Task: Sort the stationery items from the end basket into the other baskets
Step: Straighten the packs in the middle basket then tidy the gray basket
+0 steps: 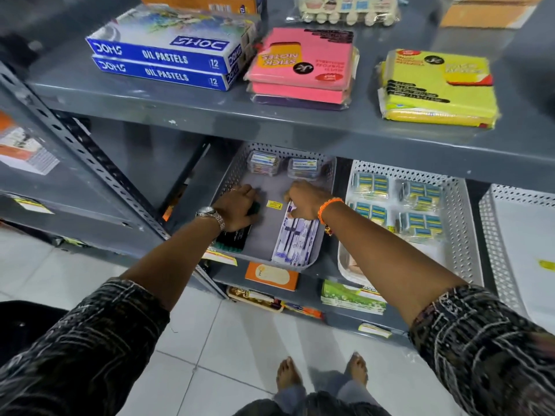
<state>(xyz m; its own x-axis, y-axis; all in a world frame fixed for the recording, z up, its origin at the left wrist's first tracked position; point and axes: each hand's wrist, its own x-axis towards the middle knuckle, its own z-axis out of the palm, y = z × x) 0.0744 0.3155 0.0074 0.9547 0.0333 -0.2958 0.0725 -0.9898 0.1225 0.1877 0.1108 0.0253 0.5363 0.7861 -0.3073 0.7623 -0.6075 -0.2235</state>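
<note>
Both hands reach into a grey perforated basket (237, 172) on the middle shelf (390, 139) of a grey metal rack. The left hand (237, 210), a watch on its wrist, lies palm-down over a dark pack of green-capped pens (232, 240) along the basket's 9 o'clock side; its fingers (250, 192) curl over the pack's far end, though whether they truly grip it I cannot tell. The right hand (303, 201), an orange thread at its wrist, presses on the far end of a white and purple pen pack (295, 238) lying along the 3 o'clock side, fingers bent down onto it, the grip hidden. Between the hands a small yellow label (274, 204) lies on the basket floor. At 12 o'clock two small clear boxes (282, 166) sit against the back wall. Just beside, at 3 o'clock, a white perforated basket (459, 205) holds wrapped blue and yellow packets (420, 205). The upper shelf carries oil pastel boxes (168, 60), pink sticky notes (303, 67) and yellow sticky notes (438, 88).
</note>
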